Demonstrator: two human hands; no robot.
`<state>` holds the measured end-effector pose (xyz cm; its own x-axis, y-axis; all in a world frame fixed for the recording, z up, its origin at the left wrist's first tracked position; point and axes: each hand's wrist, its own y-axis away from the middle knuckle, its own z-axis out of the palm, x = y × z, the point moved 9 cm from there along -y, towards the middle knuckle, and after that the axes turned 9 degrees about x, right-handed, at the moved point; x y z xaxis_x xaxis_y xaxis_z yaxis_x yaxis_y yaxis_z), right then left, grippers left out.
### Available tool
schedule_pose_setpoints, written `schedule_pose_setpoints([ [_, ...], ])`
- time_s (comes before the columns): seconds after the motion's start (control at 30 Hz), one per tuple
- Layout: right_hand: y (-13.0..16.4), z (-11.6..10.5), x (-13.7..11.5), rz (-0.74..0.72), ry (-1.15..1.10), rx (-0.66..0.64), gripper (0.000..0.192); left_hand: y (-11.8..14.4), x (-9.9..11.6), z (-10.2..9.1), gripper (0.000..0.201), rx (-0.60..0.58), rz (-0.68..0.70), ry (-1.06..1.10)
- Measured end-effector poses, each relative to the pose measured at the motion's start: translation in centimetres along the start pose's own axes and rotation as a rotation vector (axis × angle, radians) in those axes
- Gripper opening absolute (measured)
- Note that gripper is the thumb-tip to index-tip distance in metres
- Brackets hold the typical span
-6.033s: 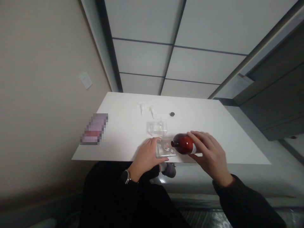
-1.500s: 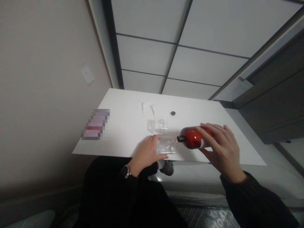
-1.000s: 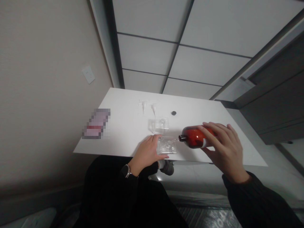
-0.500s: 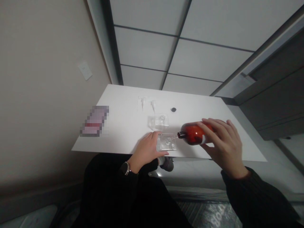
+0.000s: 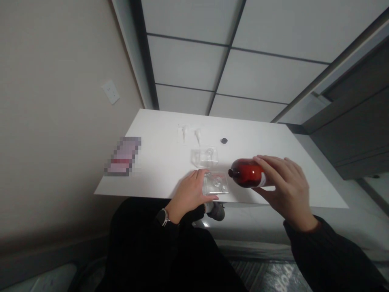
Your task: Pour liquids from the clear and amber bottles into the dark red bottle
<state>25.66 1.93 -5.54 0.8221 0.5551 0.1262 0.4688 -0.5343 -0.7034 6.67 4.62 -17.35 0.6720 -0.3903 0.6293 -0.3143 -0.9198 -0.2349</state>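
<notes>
"Fingers of the right hand [image 5: 287,186]: how are they found?"

"Curled over the far side of a red-brown bottle [image 5: 247,173], the thumb set against its near side. The bottle is gripped between them; palm contact cannot be made out."

"And the left hand [image 5: 190,190]?"

"Spread around the left end of a clear container [image 5: 215,184]. Its far edge is met by the fingertips, its near edge by the thumb. The container is placed near the front edge of the white table [image 5: 161,162]."

"How is the bottle's long axis directed?"

"Crosswise, with the neck [image 5: 231,173] pointed left, towards the container. The two are seen apart, the neck just beside the container's right side. Whether the mouth is carried higher than the rim cannot be established. No stream is made out."

"Which hand is nearer that gap?"

"The left is judged slightly nearer, by its thumb tip; the right fingers are set back on the bottle's body."
</notes>
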Motion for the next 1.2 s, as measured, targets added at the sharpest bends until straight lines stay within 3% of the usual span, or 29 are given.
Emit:
schedule_pose_setpoints([
  [0.2, 1.3, 1.2, 1.0, 0.196, -0.154, 0.052, 0.067, 0.0, -0.4, -0.9, 0.073, -0.057, -0.036, 0.03],
  [0.33, 4.0, 3.7, 3.4, 0.427, -0.278, 0.103, 0.074, 0.6, -1.2, -2.4, 0.083, -0.073, -0.021, 0.078],
  [0.53, 8.3, 7.2, 6.7, 0.74, -0.382, 0.184, 0.078, 1.0, -3.5, -4.9, 0.075, -0.083, -0.124, 0.036],
  [0.67, 9.4, 7.9, 7.0, 0.804, -0.412, 0.207, 0.078, 0.8, -5.6, -6.2, 0.08, -0.038, -0.191, -0.006],
  [0.87, 10.0, 8.5, 7.3, 0.896, -0.439, 0.233, 0.077, -0.9, -7.8, -7.6, 0.077, 0.065, -0.16, -0.062],
  [1.2, 10.3, 9.0, 7.2, 0.91, -0.478, 0.225, 0.072, -5.1, -7.2, -7.3, 0.089, -0.007, -0.085, -0.107],
])
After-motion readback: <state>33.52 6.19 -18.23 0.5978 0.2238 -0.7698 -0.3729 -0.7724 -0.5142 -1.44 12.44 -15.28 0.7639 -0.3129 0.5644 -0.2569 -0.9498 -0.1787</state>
